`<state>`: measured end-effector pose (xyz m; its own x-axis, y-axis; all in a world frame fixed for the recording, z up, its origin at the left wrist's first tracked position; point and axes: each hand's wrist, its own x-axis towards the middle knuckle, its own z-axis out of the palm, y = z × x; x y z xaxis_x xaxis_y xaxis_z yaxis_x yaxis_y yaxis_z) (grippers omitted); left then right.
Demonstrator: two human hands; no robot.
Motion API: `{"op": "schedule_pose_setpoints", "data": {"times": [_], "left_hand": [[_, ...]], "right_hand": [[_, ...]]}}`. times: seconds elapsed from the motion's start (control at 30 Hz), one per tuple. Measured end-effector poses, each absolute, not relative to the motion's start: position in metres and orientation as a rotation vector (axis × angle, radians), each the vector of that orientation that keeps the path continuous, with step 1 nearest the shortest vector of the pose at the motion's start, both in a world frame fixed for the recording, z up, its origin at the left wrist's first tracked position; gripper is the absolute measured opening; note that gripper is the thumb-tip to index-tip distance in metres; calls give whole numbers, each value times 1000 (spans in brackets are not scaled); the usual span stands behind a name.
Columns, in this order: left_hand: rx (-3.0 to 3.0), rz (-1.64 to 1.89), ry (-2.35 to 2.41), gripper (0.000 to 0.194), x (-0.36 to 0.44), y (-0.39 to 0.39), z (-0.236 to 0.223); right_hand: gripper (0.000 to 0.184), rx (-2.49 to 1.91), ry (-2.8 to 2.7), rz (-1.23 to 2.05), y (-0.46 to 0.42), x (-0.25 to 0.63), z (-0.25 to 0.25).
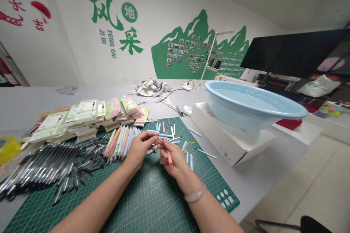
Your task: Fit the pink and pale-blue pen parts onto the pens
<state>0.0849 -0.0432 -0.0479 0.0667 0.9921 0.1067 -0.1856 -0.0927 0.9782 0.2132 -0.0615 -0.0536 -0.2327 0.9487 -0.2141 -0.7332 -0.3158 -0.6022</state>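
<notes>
My right hand (176,160) is closed around a pink pen barrel (170,158), whose open end points down toward me. The thumb and fingers of my left hand (140,147) are pinched together at the far end of that barrel; what they grip is too small to make out. Left of my hands lies a row of pink, green and blue pens (120,141). Beyond and right of my fingers, blue pen barrels (190,160) and thin white refills (172,131) are scattered over the green cutting mat (153,196).
A pile of clear pens with black parts (41,167) covers the left side. Behind it are stacked small boxes (84,111). On the right, a blue basin (246,105) rests on a white carton (226,134). Grey cloth (153,88) and a cable lie at the back.
</notes>
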Motion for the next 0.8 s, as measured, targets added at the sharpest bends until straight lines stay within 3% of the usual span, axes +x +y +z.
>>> {"op": "schedule_pose_setpoints", "data": {"times": [0.5,0.8], "left_hand": [[1429,1362,979,31,88,-62,-20],[1780,1427,1034,11,92,-75,-14]], "right_hand": [[9,-543,-390,1830,-48,224,-75],[6,-479,-290,1800,-49,221,-71]]}}
